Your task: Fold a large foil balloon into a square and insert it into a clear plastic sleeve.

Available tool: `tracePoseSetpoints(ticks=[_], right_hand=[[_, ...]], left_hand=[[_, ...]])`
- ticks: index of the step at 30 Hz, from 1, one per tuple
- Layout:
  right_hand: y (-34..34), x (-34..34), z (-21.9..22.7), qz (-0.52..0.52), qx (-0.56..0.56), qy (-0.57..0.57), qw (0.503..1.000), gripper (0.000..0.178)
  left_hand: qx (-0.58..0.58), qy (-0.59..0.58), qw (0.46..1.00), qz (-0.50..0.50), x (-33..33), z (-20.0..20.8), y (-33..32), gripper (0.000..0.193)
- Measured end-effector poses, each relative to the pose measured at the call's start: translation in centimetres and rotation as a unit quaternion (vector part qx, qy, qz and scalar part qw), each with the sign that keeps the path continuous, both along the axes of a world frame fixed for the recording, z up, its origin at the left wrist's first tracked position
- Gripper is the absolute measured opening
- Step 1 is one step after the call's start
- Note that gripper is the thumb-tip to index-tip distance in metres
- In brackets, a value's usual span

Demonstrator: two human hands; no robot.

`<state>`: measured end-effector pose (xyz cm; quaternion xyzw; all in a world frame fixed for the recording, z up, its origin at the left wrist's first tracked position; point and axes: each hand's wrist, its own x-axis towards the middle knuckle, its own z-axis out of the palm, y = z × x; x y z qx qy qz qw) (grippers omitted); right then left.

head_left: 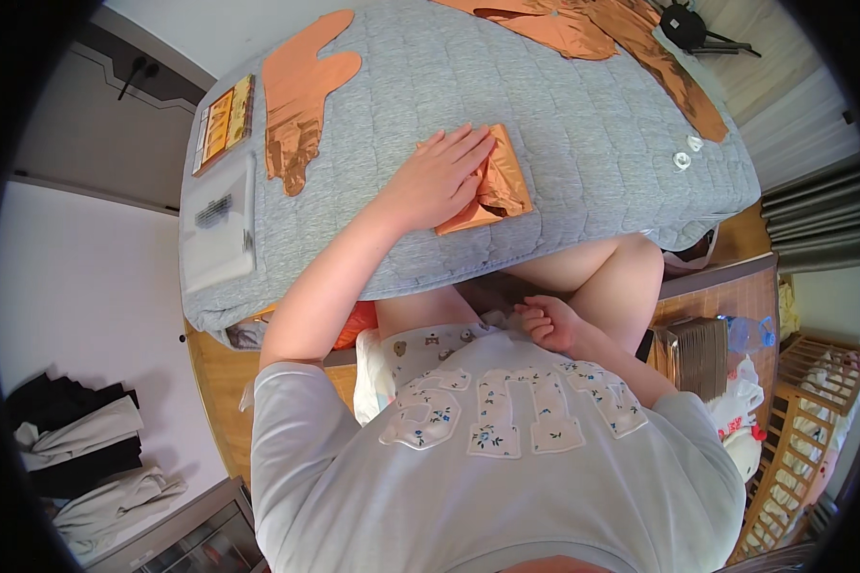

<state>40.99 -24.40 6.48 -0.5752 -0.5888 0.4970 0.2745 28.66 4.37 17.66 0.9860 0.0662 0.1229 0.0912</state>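
Note:
On the grey quilted bed, my left hand (444, 177) lies flat with its fingers stretched out over a folded copper-coloured foil balloon (508, 172). The foil is pressed into a small, roughly square packet, and its left part is hidden under my palm. My right hand (548, 323) rests in my lap below the bed's edge. Its fingers are loosely curled and nothing shows in them. Farther to the left, another flat foil balloon (306, 81) with rounded lobes lies spread out on the quilt (401, 86).
More copper foil (583, 29) stretches along the far right edge. A clear bag (222, 224) with a dark item and an orange-yellow package (225, 124) lie at the left. Small white rolls (681, 160) lie at right. A cardboard stack (693, 355) and wooden crib (793, 430) stand beside me.

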Motion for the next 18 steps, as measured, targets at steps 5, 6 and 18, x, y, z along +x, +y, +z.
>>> tracePoseSetpoints(ticks=[5, 6, 18], right_hand=[[-2.3, 2.5, -0.6, 0.074, -0.297, -0.033, 0.951, 0.048], [-3.0, 3.7, 1.0, 0.112, -0.168, -0.138, 0.970, 0.048], [8.2, 8.1, 13.7, -0.149, 0.307, -0.234, 0.911, 0.021]], left_hand=[[-0.001, -0.001, 1.000, 0.000, 0.2, -0.3, 0.1, 0.054], [-0.004, -0.004, 1.000, 0.001, 0.0, -0.2, 0.1, 0.053], [0.000, 0.012, 1.000, -0.005, 0.1, -0.1, 0.5, 0.056]])
